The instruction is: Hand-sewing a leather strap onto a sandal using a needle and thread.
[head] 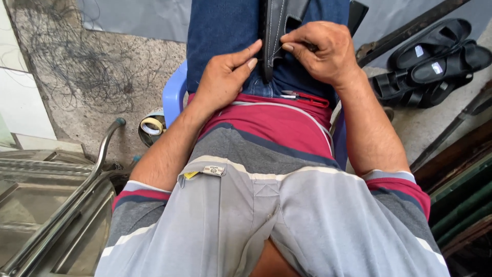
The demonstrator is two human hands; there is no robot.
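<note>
A black sandal [279, 25] with light stitching stands on edge between my thighs, on blue jeans. My left hand [225, 77] braces its left side, thumb and forefinger against the sole's edge. My right hand [320, 51] rests on the sandal's right side, fingers pinched together at the strap; whatever they pinch is too small to see. A red-handled tool [307, 97] lies in my lap at the waistband, below the right hand.
I sit on a blue plastic chair [174, 92]. Several black sandals [430, 61] are piled on the floor at the right. A tape roll [152, 125] lies by the chair. Loose dark thread [72, 61] litters the concrete; metal bars [61, 205] at lower left.
</note>
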